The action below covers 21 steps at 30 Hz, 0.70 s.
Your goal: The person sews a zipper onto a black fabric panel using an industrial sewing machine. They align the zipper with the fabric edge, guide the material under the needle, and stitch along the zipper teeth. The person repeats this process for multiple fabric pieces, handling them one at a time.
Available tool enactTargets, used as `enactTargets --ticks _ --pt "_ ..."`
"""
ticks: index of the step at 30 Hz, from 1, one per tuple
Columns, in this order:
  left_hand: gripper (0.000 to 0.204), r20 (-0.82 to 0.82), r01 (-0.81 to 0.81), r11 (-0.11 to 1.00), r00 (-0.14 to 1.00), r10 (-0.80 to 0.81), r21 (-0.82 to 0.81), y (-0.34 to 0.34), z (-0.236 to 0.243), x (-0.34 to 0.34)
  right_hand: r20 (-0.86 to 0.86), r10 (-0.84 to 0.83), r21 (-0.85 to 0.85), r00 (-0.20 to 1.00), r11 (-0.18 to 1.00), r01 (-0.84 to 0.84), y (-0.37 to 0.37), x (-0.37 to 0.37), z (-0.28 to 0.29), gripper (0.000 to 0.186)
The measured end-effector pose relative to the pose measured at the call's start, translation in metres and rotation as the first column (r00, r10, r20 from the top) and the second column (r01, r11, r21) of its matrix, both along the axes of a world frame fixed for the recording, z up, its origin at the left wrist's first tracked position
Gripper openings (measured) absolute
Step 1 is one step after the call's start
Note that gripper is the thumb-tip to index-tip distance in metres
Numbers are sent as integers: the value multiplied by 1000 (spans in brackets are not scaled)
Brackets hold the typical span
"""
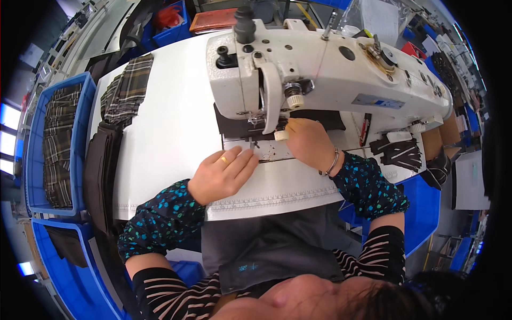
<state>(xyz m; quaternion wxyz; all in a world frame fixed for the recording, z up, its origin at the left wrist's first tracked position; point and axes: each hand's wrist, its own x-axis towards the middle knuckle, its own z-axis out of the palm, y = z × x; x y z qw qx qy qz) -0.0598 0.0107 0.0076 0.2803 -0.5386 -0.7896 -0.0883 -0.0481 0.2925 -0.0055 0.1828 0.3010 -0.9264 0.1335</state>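
Observation:
A white sewing machine stands across the table, its head above the metal needle plate. Dark brown fabric lies under the machine head, and part of it shows again to the right, behind my right hand. My left hand, a ring on one finger, rests open with fingers stretched out, the tips beside the presser foot. Close by the needle area, my right hand is closed, fingers curled in next to a cream knob. Whatever it pinches is hidden.
Plaid fabric pieces and a dark folded stack lie along the table's left edge. A blue bin beside them holds more plaid cloth. To the right are a red-and-black marker and dark striped strips.

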Motion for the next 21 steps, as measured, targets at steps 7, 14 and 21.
enactTargets --ticks 7,14,21 --pt "35 383 -251 965 886 262 -79 -35 -7 -22 4 20 -85 1000 996 -20 -8 -7 6 9" --pt "44 467 -93 933 846 258 -348 -19 -6 -104 -109 101 -15 989 995 -103 -1 -17 -8 19" --pt "51 482 -23 958 860 164 -285 -17 -16 -113 -150 6 -10 989 1000 -8 -7 -24 -19 17"
